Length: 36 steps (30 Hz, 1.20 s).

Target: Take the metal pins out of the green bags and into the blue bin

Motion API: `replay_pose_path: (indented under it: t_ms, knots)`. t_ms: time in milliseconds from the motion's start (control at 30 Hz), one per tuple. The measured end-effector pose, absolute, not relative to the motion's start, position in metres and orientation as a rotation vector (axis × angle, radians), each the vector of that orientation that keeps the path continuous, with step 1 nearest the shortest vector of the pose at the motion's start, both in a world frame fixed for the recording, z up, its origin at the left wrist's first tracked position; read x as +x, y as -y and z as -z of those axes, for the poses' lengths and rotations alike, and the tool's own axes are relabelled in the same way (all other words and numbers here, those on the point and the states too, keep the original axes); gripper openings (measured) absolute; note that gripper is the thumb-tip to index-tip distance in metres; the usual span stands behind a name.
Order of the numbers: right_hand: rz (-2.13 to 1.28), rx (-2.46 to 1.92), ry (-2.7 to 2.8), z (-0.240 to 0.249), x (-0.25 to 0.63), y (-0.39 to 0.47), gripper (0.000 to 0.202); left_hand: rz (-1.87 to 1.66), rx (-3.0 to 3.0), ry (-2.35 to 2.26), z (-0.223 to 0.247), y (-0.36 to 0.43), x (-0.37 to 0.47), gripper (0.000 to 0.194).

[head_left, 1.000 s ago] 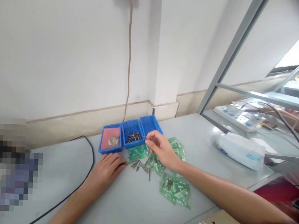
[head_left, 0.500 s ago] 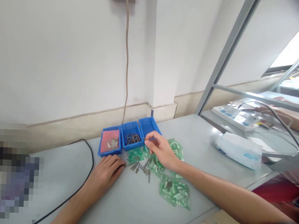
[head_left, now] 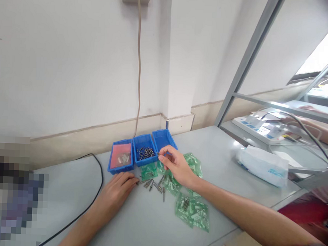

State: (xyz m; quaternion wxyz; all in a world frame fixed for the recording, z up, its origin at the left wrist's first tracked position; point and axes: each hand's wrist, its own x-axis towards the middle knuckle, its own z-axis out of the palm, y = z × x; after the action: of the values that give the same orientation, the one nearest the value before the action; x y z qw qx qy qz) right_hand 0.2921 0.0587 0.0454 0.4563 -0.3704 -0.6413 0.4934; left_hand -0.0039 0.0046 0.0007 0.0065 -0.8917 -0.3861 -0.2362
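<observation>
My right hand (head_left: 175, 165) pinches a small metal part (head_left: 158, 154) just right of the middle blue bin (head_left: 144, 162), which holds many dark metal pins. My left hand (head_left: 120, 188) rests on the table with fingers together at the left end of several loose metal pins (head_left: 150, 184); what its fingertips hold, if anything, is too small to tell. Green plastic packets (head_left: 191, 211) with metal pieces lie below and around my right hand. The left blue bin (head_left: 120, 169) has a pink sheet and a clear bag of pieces. The right blue bin (head_left: 163, 138) looks empty.
A black cable (head_left: 97, 192) curves across the grey table (head_left: 140, 223) at left. A white plastic package (head_left: 262, 165) lies at the right, beside a metal frame (head_left: 248, 54). Behind the frame are a power strip (head_left: 257, 129) and another person's arm (head_left: 316, 131).
</observation>
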Motion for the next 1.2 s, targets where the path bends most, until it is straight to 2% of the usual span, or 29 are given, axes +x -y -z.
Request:
replay_pose_path:
  t_ms: [1200]
  knots:
    - [-1.26, -0.886, 1.559, -0.0405, 0.2902, -0.0607, 0.029, 0.683, -2.797, 1.152, 0.0048, -0.0056, -0.0091, 0.033]
